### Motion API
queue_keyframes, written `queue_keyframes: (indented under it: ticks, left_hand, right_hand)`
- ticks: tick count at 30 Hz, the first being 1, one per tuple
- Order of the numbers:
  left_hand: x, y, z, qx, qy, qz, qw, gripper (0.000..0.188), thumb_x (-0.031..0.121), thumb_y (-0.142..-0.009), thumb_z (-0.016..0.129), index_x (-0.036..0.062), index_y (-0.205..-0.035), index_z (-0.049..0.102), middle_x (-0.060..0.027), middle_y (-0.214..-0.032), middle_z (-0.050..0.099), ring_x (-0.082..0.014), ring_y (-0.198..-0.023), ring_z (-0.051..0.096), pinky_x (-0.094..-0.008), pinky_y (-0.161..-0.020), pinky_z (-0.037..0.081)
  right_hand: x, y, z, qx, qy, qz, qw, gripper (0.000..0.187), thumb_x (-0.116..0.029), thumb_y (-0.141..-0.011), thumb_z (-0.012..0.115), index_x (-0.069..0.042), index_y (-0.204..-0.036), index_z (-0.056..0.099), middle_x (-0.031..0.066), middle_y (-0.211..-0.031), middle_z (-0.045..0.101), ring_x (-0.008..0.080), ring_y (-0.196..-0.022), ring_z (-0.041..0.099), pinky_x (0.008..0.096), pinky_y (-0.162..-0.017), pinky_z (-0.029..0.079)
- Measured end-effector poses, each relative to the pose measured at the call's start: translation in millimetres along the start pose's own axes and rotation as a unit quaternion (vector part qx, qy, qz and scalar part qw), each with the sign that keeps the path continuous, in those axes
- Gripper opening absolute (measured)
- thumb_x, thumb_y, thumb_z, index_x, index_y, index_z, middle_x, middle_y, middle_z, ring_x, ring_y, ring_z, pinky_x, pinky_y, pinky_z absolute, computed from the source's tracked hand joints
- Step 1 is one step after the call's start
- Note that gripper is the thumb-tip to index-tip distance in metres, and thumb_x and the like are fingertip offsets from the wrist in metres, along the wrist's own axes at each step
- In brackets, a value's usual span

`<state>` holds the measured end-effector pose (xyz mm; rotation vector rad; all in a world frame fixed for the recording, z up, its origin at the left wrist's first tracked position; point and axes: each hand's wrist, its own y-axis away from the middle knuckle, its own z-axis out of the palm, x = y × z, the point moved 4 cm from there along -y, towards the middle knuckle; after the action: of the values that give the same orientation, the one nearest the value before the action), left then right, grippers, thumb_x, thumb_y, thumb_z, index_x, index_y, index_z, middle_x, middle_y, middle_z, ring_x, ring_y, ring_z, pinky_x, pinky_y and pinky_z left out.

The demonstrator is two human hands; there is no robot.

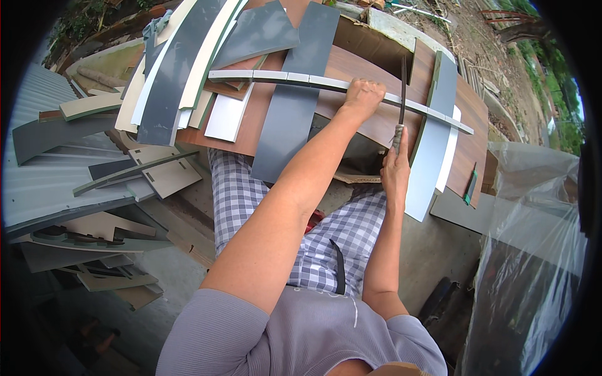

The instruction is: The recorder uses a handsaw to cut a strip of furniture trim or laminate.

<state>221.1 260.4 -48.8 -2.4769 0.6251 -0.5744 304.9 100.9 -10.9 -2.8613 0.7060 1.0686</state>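
A long, narrow pale grey strip [288, 78] with dark cross lines along it lies over several boards. My left hand [364, 99] is closed round it near its middle. In my right hand [395, 168], closed, is a long thin-bladed hand tool [402, 91] with a pale, wrapped-looking handle. Its blade points away from me and crosses the strip just right of my left hand. Seen nearly edge-on, the blade does not show whether it is a saw or a knife. Under the strip are a dark grey board [295, 113] and a blue-grey board [433, 135].
Wood-grain panels [357, 103] lie beneath the boards. A green and black utility knife [470, 185] rests at the right. Grey and white board strips [182, 69] are piled at the left, with offcuts [113, 276] lower down. Clear plastic sheeting [520, 250] hangs at the right.
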Motion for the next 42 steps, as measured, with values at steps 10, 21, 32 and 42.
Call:
queue_keyframes:
  ticks: [10,21,32,42]
  left_hand:
    - [-0.2,0.2,-5.9,0.010,0.000,0.002,1.000,0.006,0.009,-0.070,0.056,0.0091,-0.067,0.061,-0.0094,-0.068,0.065,-0.0255,-0.066,0.065,-0.0358,-0.060,0.050]
    - [4.7,3.4,-6.9,0.014,-0.004,0.011,1.000,0.006,0.010,-0.070,0.057,0.0099,-0.066,0.060,-0.0095,-0.067,0.065,-0.0251,-0.066,0.065,-0.0353,-0.059,0.050]
    - [6.9,5.1,-6.1,0.012,0.003,0.008,1.000,0.006,0.010,-0.069,0.057,0.0093,-0.066,0.061,-0.0106,-0.068,0.065,-0.0252,-0.064,0.065,-0.0356,-0.059,0.049]
    - [3.3,3.9,-2.9,0.002,0.010,0.007,1.000,0.005,0.010,-0.069,0.056,0.0090,-0.066,0.061,-0.0104,-0.068,0.065,-0.0263,-0.065,0.065,-0.0371,-0.059,0.050]
  right_hand:
    - [9.0,-2.4,-9.1,-0.010,-0.051,-0.030,0.998,0.054,-0.012,-0.096,0.038,-0.029,-0.144,0.022,-0.0021,-0.058,0.038,0.0059,-0.047,0.034,0.0230,-0.040,0.032]
    - [24.5,14.8,7.8,0.062,-0.003,-0.084,0.995,0.053,-0.012,-0.096,0.038,-0.027,-0.144,0.022,-0.0007,-0.061,0.038,0.0075,-0.049,0.034,0.0244,-0.043,0.033]
    - [-6.5,-19.1,-3.8,-0.005,0.011,0.001,1.000,0.055,-0.013,-0.094,0.038,-0.027,-0.143,0.019,0.0197,-0.080,0.061,0.0298,-0.067,0.058,0.0435,-0.068,0.044]
    - [29.9,36.0,7.4,0.052,0.022,-0.086,0.995,0.055,-0.015,-0.095,0.040,-0.029,-0.143,0.017,0.0227,-0.093,0.061,0.0294,-0.063,0.054,0.0405,-0.068,0.045]
